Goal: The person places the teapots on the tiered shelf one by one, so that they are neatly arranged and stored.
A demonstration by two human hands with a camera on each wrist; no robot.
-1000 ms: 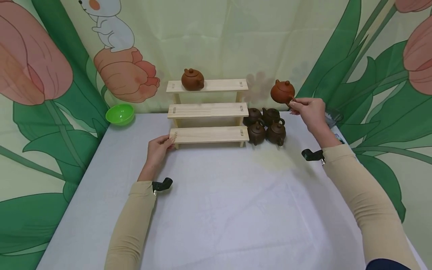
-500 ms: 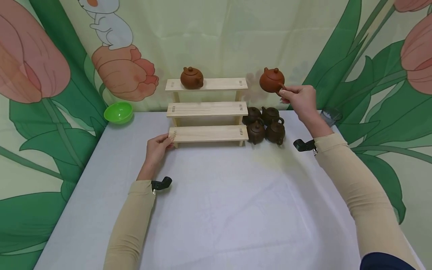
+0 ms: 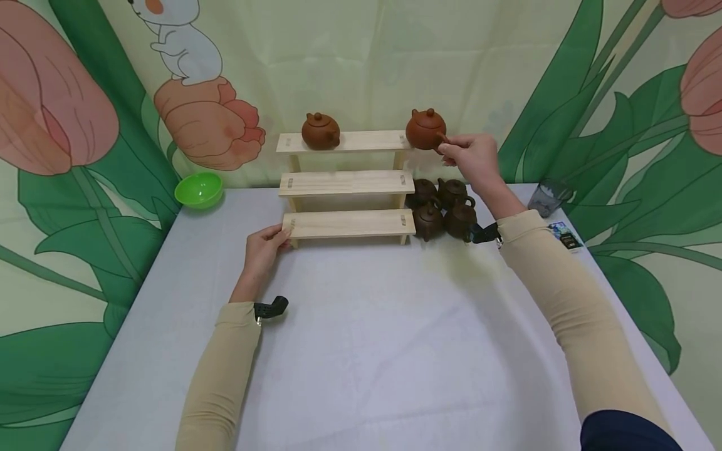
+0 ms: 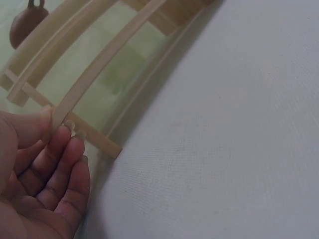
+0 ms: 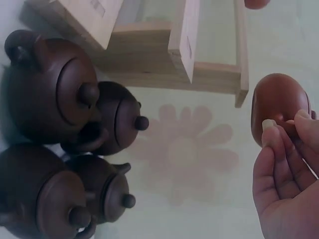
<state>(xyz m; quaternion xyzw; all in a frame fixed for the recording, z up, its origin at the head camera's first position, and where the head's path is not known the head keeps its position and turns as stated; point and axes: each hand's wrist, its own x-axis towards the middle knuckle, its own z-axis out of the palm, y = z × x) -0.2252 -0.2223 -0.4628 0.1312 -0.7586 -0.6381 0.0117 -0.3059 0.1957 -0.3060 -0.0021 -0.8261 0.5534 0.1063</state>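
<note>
A three-tier wooden shelf stands at the back of the table. My left hand pinches the left end of its lowest board, thumb on top and fingers below in the left wrist view. My right hand holds a reddish-brown clay teapot by a short part jutting from its side, between thumb and fingers. In the head view this teapot overlaps the right end of the top board; the right wrist view shows it close to that end. A similar teapot sits on the top board's left end.
Several dark brown teapots are bunched against the shelf's right side. A green bowl stands at the back left, a clear cup at the back right. A printed curtain hangs behind the table.
My right hand has carried the reddish-brown teapot leftward and slightly up, from beyond the dark teapots to the top board's right end. My left hand has stayed on the shelf.
</note>
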